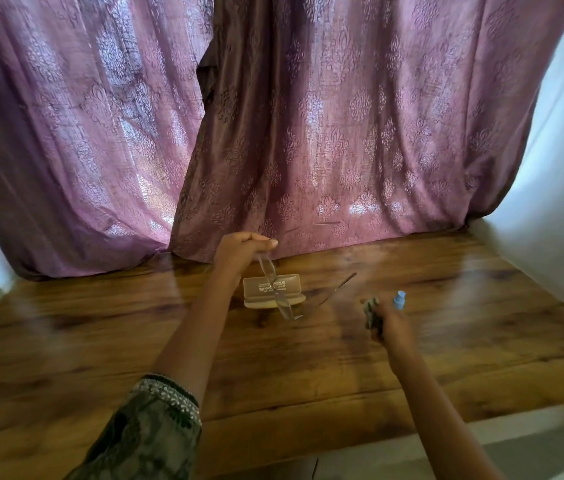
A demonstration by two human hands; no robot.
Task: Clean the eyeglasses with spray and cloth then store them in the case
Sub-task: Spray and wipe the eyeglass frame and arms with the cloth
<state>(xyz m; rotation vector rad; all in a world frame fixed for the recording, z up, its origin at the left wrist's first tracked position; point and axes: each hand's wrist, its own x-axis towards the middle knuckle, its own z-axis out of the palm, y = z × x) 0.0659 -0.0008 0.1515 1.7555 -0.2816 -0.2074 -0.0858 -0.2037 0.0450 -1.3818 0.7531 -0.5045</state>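
Two fingers of your left hand [242, 251], thumb and forefinger, are pinching the upper end of the eyeglasses [275, 289], which are hanging lens-down above the table, one temple arm sticking out to the right. Your right hand [386, 323], blurred, is curling its fingers round a crumpled cloth [371, 312]. The pale blue spray bottle [399, 300] is showing just beyond its knuckles; whether the hand is touching it cannot be told. Behind the dangling glasses, the beige case [256, 287] is lying open on the wooden table [100, 341]. Purple patterned curtains [343, 133] are hanging along the table's far edge.
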